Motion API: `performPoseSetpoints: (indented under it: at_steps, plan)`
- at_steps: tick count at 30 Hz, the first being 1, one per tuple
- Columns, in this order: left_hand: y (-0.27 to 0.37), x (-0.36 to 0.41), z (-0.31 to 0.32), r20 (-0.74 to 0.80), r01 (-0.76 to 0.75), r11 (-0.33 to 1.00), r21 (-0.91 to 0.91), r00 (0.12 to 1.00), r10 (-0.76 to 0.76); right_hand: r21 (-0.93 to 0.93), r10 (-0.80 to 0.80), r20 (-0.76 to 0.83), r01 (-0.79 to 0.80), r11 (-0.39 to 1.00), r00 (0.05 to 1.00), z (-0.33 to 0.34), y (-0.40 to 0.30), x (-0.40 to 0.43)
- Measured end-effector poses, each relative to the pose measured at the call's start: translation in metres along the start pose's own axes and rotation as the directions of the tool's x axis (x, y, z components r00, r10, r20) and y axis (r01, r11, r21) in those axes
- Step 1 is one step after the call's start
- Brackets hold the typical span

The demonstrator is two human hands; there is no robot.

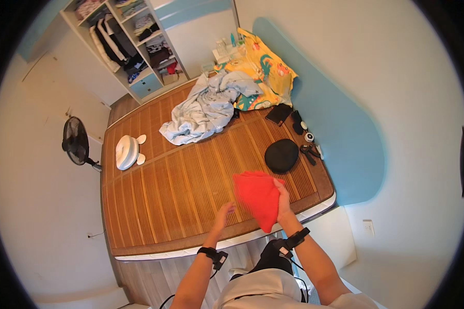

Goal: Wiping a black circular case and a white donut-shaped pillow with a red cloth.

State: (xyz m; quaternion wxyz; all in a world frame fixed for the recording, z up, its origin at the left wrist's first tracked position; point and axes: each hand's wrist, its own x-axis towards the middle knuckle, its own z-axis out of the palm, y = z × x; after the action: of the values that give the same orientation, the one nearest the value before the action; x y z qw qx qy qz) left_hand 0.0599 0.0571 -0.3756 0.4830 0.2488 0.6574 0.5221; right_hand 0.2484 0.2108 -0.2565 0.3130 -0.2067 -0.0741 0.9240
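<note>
A bright red folded cloth (257, 197) is gripped along its right edge by my right hand (282, 201). It is held up over the near edge of the bed, with one corner pointing down. My left hand (225, 214) is to the left of the cloth, apart from it, over the bed's near side, and has nothing in it. The bed carries a brown slatted bamboo mat (178, 193). Just beyond the cloth lies a black rounded case or cushion (281, 155). My fingers behind the cloth are hidden.
A crumpled pale blue quilt (212, 104) and yellow patterned bedding (268, 73) lie at the far end. A white cushion-like object (127, 152) is on the left, a black hand gripper (310, 153) on the right. A fan (76, 141) stands left of the bed; an open wardrobe (139, 54) is beyond.
</note>
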Motion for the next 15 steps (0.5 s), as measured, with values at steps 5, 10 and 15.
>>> performPoseSetpoints:
  at_steps: [5, 10, 15]
  plan:
    - [0.061, -0.137, -0.072, -0.083, -0.084, 0.835, -0.543, 0.995, 0.046, -0.117, 0.217, 0.184, -0.198, 0.973, 0.959, 0.086, 0.128, -0.075]
    - [0.062, -0.315, -0.172, -0.326, -0.293, 0.823, -0.487, 0.935, 0.140, -0.221, 0.488, 0.314, -0.437, 0.872, 0.814, 0.154, 0.265, -0.134]
    - [0.044, -0.451, -0.234, -0.527, -0.431, 0.823, -0.369, 0.826, 0.197, -0.490, 0.718, 0.255, -0.554, 0.673, 0.647, 0.198, 0.389, -0.177]
